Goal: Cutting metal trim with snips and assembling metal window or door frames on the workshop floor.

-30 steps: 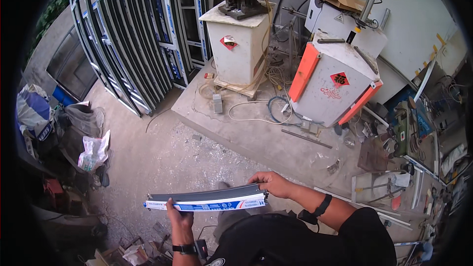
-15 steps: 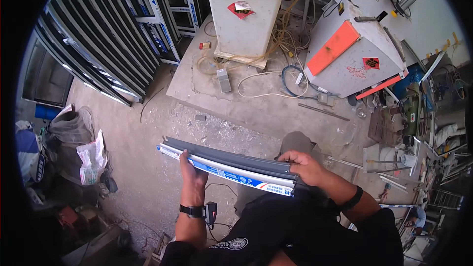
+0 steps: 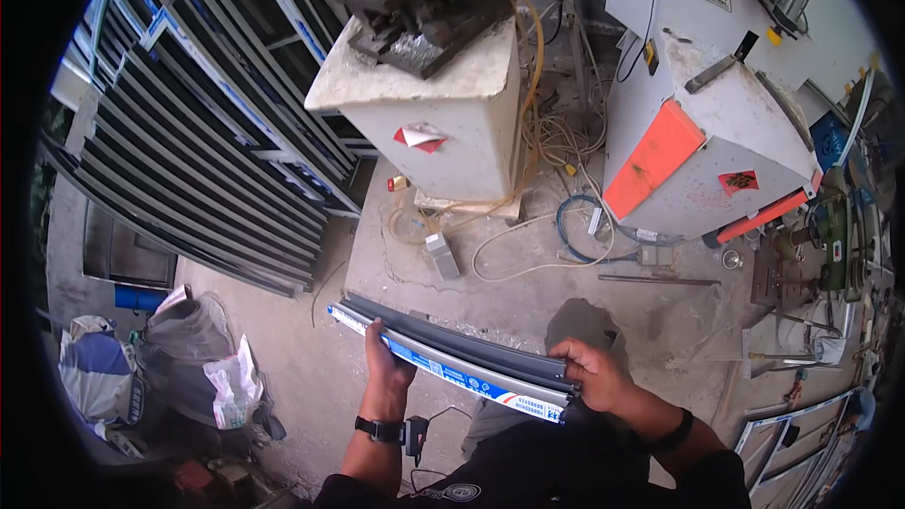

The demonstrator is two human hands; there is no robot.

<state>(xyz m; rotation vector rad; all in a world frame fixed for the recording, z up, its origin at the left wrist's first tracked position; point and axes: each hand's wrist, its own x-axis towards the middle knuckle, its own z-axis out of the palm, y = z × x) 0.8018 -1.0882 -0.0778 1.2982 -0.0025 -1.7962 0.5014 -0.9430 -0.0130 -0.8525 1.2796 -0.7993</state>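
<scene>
Both my hands hold a short bundle of dark grey metal profiles (image 3: 452, 337), its near face covered with blue and white printed film. It lies across in front of my body, its right end a little lower in the picture. My left hand (image 3: 388, 363) is closed round the near edge left of the middle, thumb on top. Near the right end, my right hand (image 3: 596, 372) grips it with the fingers over the far edge. The undersides of both hands are hidden. How many profiles make up the bundle I cannot tell.
Ahead stands a white cabinet (image 3: 462, 155) bearing a black metal press (image 3: 415, 47). Right of it is a grey-white machine with orange panels (image 3: 655, 158). Hoses and a grey foot pedal (image 3: 441, 256) lie on the floor. Long dark frames (image 3: 198, 198) lean at left, above sacks (image 3: 99, 372).
The view has tilted up, so the press top and more of the leaning frames show. The bundle and both hands sit lower in the picture, with the same hold.
</scene>
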